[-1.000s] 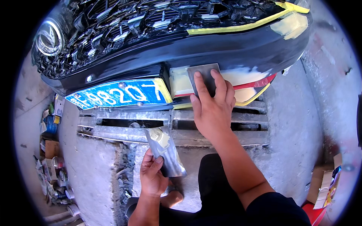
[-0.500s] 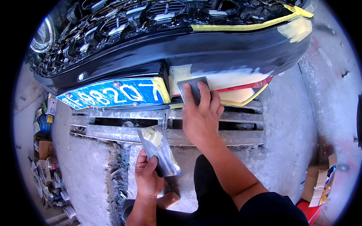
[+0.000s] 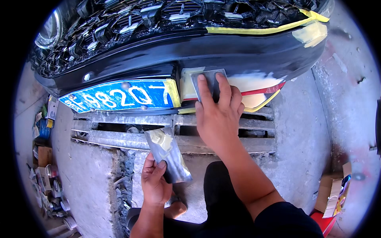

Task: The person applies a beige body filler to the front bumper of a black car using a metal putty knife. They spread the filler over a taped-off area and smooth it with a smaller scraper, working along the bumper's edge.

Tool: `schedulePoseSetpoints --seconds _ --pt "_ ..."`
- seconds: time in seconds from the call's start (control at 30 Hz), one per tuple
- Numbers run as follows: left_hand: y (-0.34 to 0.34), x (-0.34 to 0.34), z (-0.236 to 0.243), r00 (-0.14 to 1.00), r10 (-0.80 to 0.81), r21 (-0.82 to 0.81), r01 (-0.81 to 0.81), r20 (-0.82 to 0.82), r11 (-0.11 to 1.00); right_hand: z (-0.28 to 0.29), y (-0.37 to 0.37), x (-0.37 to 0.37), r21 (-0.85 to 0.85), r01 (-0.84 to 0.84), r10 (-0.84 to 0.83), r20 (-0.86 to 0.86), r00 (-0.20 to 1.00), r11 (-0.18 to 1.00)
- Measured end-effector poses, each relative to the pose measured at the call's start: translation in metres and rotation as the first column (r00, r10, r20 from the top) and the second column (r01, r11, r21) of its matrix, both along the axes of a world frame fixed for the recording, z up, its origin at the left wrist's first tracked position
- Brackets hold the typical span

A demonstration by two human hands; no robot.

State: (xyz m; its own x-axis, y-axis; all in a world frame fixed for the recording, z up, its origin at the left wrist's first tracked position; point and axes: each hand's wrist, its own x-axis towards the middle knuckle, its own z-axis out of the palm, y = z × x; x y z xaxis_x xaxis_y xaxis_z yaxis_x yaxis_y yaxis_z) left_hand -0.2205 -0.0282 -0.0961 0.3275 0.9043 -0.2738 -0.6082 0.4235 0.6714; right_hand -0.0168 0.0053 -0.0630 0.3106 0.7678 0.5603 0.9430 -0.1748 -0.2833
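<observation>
My right hand [image 3: 218, 117] grips a dark, flat, rectangular spreader [image 3: 212, 85], pressing it against the cream filler patch [image 3: 258, 81] on the black car bumper [image 3: 246, 55], just right of the blue licence plate [image 3: 119, 95]. A thin red strip [image 3: 260, 89] runs along the patch's lower part, with yellow masking tape [image 3: 262, 106] below. My left hand [image 3: 155, 182] holds a metal plate [image 3: 176, 166] lower down, thumb on its face, with a lump of pale putty [image 3: 160, 139] near the top of it.
Above the bumper is the black grille [image 3: 178, 12] edged with yellow tape. A metal drain grate [image 3: 111, 139] lies in the concrete floor [image 3: 87, 178] underneath. Boxes, cans and rolls [image 3: 51, 174] line the left side. An open cardboard box [image 3: 325, 190] and red object [image 3: 321, 224] sit at lower right.
My right hand and spreader dipped down and left half a second ago and are now higher again on the patch. My left hand and metal plate have shifted slightly up and left in view.
</observation>
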Motion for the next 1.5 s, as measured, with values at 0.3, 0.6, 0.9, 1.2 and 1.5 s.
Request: schedulePoseSetpoints --seconds 0.3,0.6,0.9,1.2,1.5 --pt "0.004 -0.003 -0.007 0.998 0.046 0.028 -0.045 -0.038 0.999 -0.047 -0.012 -0.006 -0.149 0.005 0.006 0.074 0.997 0.989" --pt "0.009 0.004 0.002 0.981 0.193 0.122 -0.193 0.010 0.974 -0.017 -0.081 0.002 -0.136 -0.284 0.253 -0.211 0.944 0.949" --pt "-0.001 0.017 -0.002 0.976 0.209 0.287 -0.186 -0.052 0.940 -0.005 -0.094 -0.018 -0.119 -0.406 0.386 -0.157 0.909 0.906" --pt "0.005 0.007 0.004 0.908 0.343 0.514 -0.179 -0.243 0.839 -0.026 -0.090 0.006 -0.131 -0.340 0.320 -0.151 0.935 0.931" --pt "0.015 0.006 -0.005 0.905 0.309 0.431 -0.163 -0.292 0.887 -0.017 -0.024 0.033 0.119 0.043 -0.043 0.002 0.999 0.992"
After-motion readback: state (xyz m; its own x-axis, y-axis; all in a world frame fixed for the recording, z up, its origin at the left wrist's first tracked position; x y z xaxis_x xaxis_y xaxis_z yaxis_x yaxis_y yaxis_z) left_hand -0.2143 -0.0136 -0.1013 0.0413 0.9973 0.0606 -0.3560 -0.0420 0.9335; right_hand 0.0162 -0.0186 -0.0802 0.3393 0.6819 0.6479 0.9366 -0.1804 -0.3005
